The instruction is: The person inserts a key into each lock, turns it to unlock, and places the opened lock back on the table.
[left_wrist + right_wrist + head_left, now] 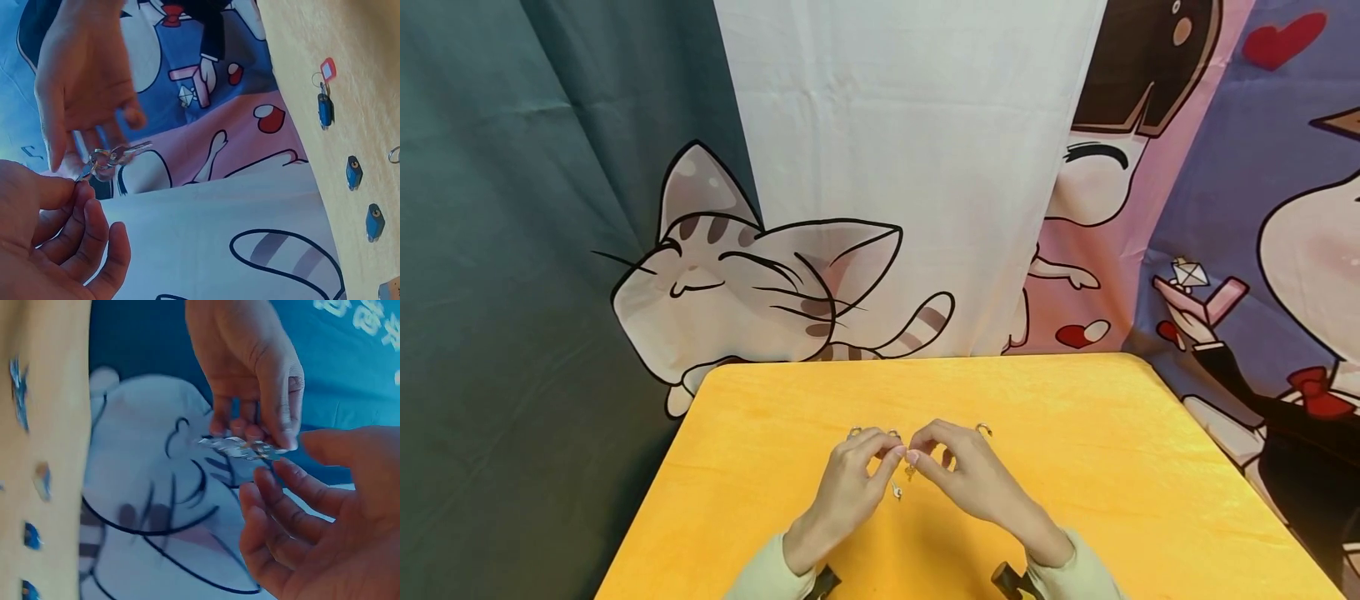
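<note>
Above the yellow table (760, 517) both hands meet, fingertips close together. Between thumb and forefinger my left hand (850, 475) pinches a small bunch of keys (115, 154), which dangles from its fingertips. My right hand (970, 471) is right at the bunch. A gap shows between its thumb and forefinger in the right wrist view, and its other fingers bend loosely. In the head view, a silver key (897, 491) and a brass-coloured key (911, 472) hang below the fingertips. The keys look blurred in the right wrist view.
Small blue padlocks (354, 172) lie on the table beyond the hands. Near them is another blue lock (325, 111) with a red tag (328, 69) by it. A metal shackle (984, 429) shows past the right hand. A cartoon-printed curtain (880, 125) hangs behind the table.
</note>
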The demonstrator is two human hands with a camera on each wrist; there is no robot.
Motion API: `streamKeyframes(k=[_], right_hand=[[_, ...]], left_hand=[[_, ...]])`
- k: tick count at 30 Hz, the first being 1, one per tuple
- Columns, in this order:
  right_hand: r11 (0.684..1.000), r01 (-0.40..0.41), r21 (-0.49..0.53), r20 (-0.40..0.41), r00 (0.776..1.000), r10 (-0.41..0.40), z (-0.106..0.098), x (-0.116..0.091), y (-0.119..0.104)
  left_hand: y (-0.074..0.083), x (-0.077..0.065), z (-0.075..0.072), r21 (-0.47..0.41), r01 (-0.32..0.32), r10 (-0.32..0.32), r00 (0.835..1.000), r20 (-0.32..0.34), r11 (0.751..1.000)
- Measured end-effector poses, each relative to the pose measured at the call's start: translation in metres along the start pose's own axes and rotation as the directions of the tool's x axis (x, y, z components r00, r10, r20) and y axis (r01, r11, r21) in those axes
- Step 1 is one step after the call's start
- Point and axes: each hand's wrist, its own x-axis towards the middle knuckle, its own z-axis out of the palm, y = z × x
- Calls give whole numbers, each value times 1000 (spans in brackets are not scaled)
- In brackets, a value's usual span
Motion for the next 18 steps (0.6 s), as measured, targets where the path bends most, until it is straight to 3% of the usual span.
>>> streamKeyframes(k=[2,5,18], right_hand=[[991,-52,123,59,997,45,2,0,4],[977,-100,189,120,990,78,6,-1,11],[980,-89,177,137,988,65,15,-5,17]], left_hand=[[-1,0,0,-1,-7,7,1000,4,1000],[-1,0,-1,-2,-10,10,1000,9,1000],[0,0,-1,20,23,-24,999,35,1000]])
